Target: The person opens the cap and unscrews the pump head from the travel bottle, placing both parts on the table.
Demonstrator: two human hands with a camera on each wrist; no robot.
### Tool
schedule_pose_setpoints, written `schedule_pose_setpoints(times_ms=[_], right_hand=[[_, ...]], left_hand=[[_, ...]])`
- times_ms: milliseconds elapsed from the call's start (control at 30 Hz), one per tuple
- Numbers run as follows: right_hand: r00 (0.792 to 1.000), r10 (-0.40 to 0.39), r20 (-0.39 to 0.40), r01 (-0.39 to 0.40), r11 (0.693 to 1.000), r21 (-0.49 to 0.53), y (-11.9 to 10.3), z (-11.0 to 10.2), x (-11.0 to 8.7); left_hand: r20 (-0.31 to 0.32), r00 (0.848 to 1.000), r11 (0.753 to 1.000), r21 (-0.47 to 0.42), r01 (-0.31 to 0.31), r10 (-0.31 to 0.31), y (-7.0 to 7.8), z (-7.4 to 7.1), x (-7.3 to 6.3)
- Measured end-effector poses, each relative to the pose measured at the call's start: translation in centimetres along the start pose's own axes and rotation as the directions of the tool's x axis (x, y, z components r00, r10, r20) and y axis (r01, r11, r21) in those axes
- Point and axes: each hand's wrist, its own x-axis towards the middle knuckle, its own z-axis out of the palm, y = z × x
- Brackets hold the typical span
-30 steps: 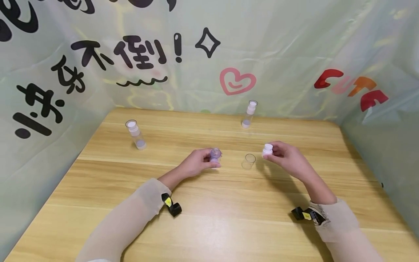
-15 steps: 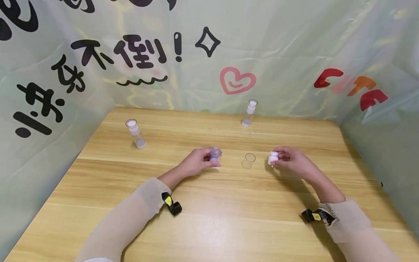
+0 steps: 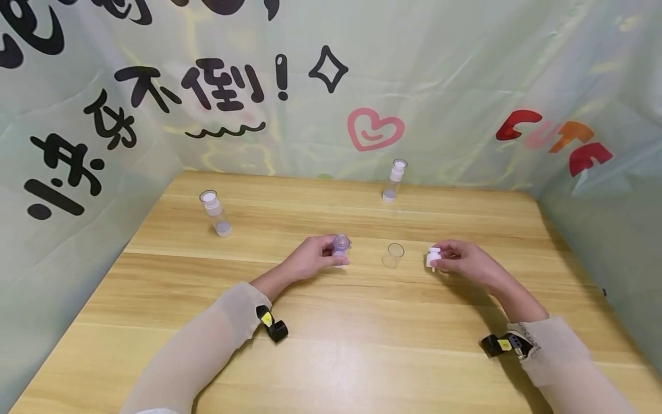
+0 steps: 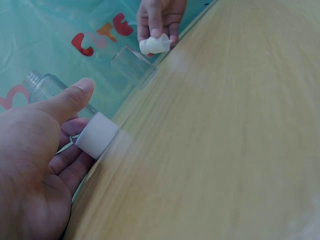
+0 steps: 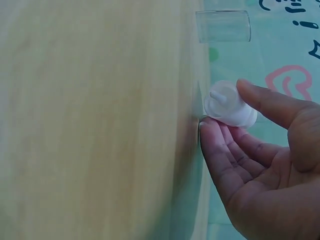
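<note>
My left hand grips an uncapped clear bottle upright on the table. Its threaded neck is bare, and the left wrist view shows its white base close to the tabletop. To the right, my right hand pinches a white pump head between thumb and fingers, low over the table. The right wrist view shows the pump head's underside with a short stem. Between the hands stands a clear open cylindrical cap, apart from both.
Two assembled pump bottles with clear caps stand on the wooden table: one pump bottle at the left, another pump bottle near the back edge. A printed cloth backdrop encloses the back and sides.
My right hand has moved right and down toward the tabletop with the pump head, turning it so that its stem shows below. The left hand keeps holding the bottle in place.
</note>
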Motion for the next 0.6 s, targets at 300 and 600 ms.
schedule_pose_setpoints(times_ms=[300, 600], right_hand=[[0.999, 0.043, 0.033, -0.044, 0.999, 0.024, 0.32, -0.19, 0.04], [0.998, 0.044, 0.052, -0.044, 0.999, 0.009, 0.06, -0.16, 0.0]], left_hand=[[-0.003, 1.0, 1.0, 0.006, 0.004, -0.004, 0.05, 0.08, 0.0], [0.001, 1.0, 1.0, 0.007, 0.01, -0.01, 0.07, 0.0, 0.0]])
